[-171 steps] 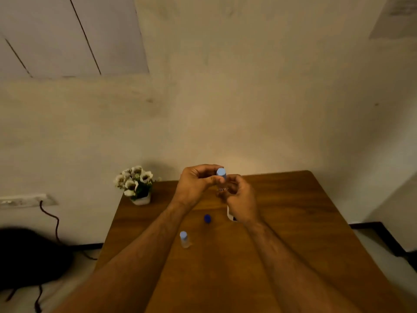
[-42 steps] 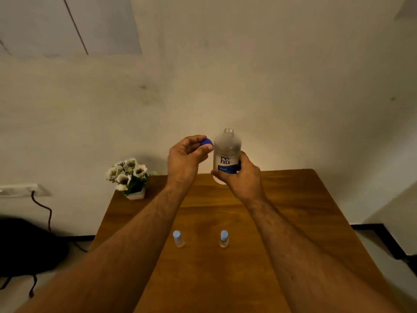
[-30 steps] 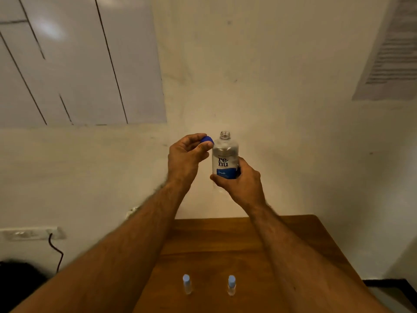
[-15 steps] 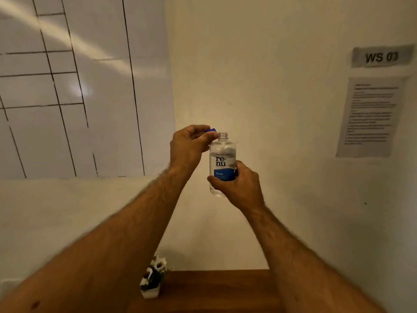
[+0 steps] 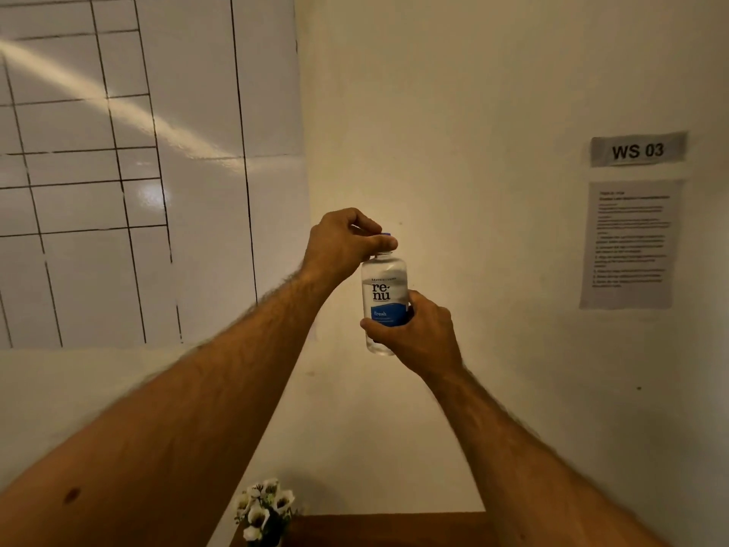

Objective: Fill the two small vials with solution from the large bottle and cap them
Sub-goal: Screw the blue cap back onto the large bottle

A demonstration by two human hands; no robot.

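Mostly hidden: the cap [image 5: 385, 233], of which only a thin blue edge is seen above the thumb of the left hand [image 5: 343, 246]. That hand is curled over the neck of the bottle [image 5: 383, 298], with the cap pinched between thumb and fingertips; whether the cap is seated on the neck cannot be told. The bottle's neck is covered by the thumb, and its base is partly masked by the right hand [image 5: 418, 333].

Bottle: clear plastic, round-shouldered, upright, held up in the air before the far wall [image 5: 453, 112], clear liquid inside. Label printed "re-nu" in dark letters, with a blue band marked "fresh" beneath; smaller print is too fine to be read. The lower body is wrapped by the right hand, thumb laid across the blue band.

Vials: not in view.

Table [image 5: 394, 531]: brown wood, only a strip of its far edge shown at the bottom, the rest cut off by the frame and the forearms.

Flowers [image 5: 265, 507]: white blooms with dark centres, at the table's far left; the pot is cut off.

Board [image 5: 138, 159]: glossy white, ruled with dark lines, upper left, streaked by glare.

Sign [image 5: 638, 150]: grey strip, "WS 03", on the right. Sheet [image 5: 629, 244] below it: printed paper, text blurred.
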